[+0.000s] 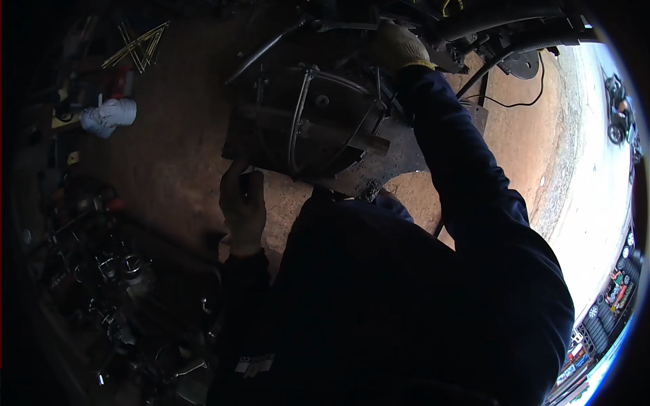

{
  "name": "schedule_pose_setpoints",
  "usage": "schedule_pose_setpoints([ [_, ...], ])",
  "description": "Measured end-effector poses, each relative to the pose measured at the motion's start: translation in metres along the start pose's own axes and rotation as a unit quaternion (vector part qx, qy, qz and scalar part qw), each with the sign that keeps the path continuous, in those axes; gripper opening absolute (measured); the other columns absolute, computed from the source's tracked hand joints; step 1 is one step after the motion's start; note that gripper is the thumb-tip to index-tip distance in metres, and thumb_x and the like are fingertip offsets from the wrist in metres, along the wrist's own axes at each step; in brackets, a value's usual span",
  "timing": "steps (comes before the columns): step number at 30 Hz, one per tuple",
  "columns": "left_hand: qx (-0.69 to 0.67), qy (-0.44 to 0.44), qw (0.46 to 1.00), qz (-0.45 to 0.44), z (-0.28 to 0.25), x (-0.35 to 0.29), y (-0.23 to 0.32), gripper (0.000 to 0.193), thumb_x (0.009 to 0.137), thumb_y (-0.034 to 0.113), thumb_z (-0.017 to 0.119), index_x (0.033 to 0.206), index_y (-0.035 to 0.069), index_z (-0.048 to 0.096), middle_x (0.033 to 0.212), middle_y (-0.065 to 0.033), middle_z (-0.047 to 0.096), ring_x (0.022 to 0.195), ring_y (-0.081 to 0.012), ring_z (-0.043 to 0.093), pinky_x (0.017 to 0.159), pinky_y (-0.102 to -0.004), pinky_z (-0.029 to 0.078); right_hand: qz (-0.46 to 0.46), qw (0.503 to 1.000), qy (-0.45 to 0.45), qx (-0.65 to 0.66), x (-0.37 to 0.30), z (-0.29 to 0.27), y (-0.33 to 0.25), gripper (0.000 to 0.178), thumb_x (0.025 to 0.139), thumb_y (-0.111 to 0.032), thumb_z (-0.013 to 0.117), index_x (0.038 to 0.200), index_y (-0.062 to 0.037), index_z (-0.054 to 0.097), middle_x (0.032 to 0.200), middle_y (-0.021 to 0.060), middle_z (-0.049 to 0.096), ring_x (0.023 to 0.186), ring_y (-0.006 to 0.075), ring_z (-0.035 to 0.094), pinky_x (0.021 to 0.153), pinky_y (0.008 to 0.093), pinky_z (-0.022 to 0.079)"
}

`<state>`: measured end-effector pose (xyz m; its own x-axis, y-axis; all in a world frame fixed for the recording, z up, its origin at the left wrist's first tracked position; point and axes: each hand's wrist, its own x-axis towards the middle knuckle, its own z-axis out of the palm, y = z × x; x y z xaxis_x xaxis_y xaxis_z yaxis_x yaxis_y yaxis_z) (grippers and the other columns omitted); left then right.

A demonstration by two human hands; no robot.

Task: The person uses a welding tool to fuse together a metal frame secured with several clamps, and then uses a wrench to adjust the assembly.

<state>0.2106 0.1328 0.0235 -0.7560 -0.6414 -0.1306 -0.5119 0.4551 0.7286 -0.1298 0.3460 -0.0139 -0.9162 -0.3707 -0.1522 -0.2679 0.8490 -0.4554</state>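
A dark metal frame (pixel 298 125) with curved bars over a plate lies in front of me. My left hand (pixel 242 213), in a glove, is at the near left corner of its plate. The thumb and forefinger stand apart with a dark gap between them, and the forefinger reaches the plate's edge. My right hand (pixel 404 49), in a pale glove with a yellow cuff, reaches to the frame's far right side among dark metal parts. Its fingers are hidden in shadow. A short tube (pixel 371 143) sticks out of the frame at the right.
Thin yellowish rods (pixel 139 47) lie on the brown floor (pixel 183 115) at the far left, with a whitish cloth bundle (pixel 108 116) nearer. Dark machine parts (pixel 122 271) crowd the near left. A thick dark tube (pixel 497 20) and a cable (pixel 518 104) are at the far right.
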Motion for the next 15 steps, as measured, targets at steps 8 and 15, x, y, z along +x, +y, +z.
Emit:
schedule_pose_setpoints([
  [8, -0.044, 0.008, 0.999, 0.010, 0.000, -0.015, 0.012, 0.037, 0.098, 0.019, 0.068, 0.130, 0.003, 0.064, 0.123, -0.0169, 0.068, 0.111, -0.0272, 0.068, 0.089, -0.0359, 0.056, -0.006, 0.998, 0.027, 0.053, 0.038, 0.043, 0.024, 0.051, 0.091, -0.029, 0.065, 0.120, 0.0128, 0.061, 0.128, 0.0342, 0.062, 0.120, 0.0438, 0.064, 0.099, 0.0459, 0.055],
  [15, -0.033, 0.001, 0.999, 0.020, -0.009, -0.012, 0.013, 0.037, 0.099, 0.023, 0.066, 0.130, 0.003, 0.064, 0.122, -0.0168, 0.069, 0.113, -0.0263, 0.067, 0.093, -0.0370, 0.054, -0.171, 0.984, -0.046, 0.017, 0.055, 0.011, 0.037, 0.038, 0.097, -0.028, 0.059, 0.122, 0.0003, 0.067, 0.130, 0.0313, 0.060, 0.108, 0.0391, 0.069, 0.092, 0.0433, 0.058],
])
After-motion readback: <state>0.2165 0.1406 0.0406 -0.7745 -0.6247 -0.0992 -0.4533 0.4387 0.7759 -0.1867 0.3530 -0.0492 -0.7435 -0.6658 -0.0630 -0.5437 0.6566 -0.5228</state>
